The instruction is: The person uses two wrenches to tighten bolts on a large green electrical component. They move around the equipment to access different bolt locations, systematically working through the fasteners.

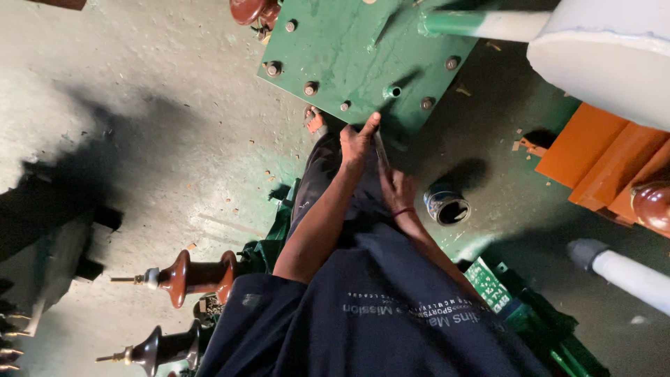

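A green metal plate [349, 49] studded with bolts lies on the floor ahead of me. My left hand [356, 143] rests at its near edge, one finger stretched onto the green surface and the others curled. Just behind it, my right hand [398, 190] grips a thin metal tool [382, 150] that slants up towards the plate edge beside my left hand. Whether my left hand also holds the tool is hidden. My foot in a sandal [314, 120] stands by the plate's corner.
An open tin can [447, 207] sits right of my hands. Brown porcelain insulators [190, 276] lie at lower left. An orange box [600, 157], a large pale cylinder [607, 56] and a white pipe [631, 276] crowd the right side. Grey concrete floor [139, 105] spreads left.
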